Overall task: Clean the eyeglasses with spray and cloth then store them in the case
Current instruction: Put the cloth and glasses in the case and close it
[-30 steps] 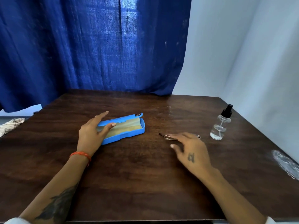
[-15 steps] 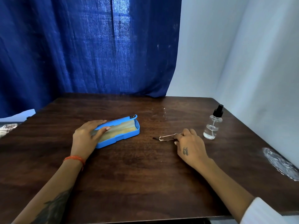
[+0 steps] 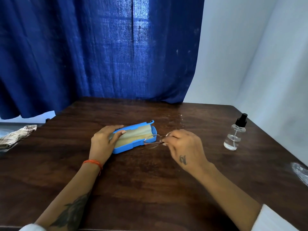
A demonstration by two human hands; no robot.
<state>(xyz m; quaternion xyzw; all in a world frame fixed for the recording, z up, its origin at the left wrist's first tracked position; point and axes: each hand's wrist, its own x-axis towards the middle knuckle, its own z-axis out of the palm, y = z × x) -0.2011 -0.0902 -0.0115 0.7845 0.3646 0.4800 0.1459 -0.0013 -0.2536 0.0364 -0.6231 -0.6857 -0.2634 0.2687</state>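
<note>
An open blue eyeglass case (image 3: 133,145) lies on the dark wooden table (image 3: 150,189), with a pale yellow cloth (image 3: 135,136) spread inside it. My left hand (image 3: 104,142) grips the case's left end, thumb on the cloth. My right hand (image 3: 181,147) pinches thin-framed eyeglasses (image 3: 152,141) and holds them, folded, just above the case's right end. One lens overlaps the case rim. A clear spray bottle (image 3: 235,134) with a black nozzle stands upright to the right, apart from both hands.
A checked rag (image 3: 18,135) lies off the table's left edge. A blue curtain (image 3: 100,55) hangs behind the table and a white wall closes the right side. A pale smear (image 3: 300,170) marks the table's right edge.
My right hand has picked the eyeglasses up off the table and carried them left to the case's right end. My left hand has stayed on the case.
</note>
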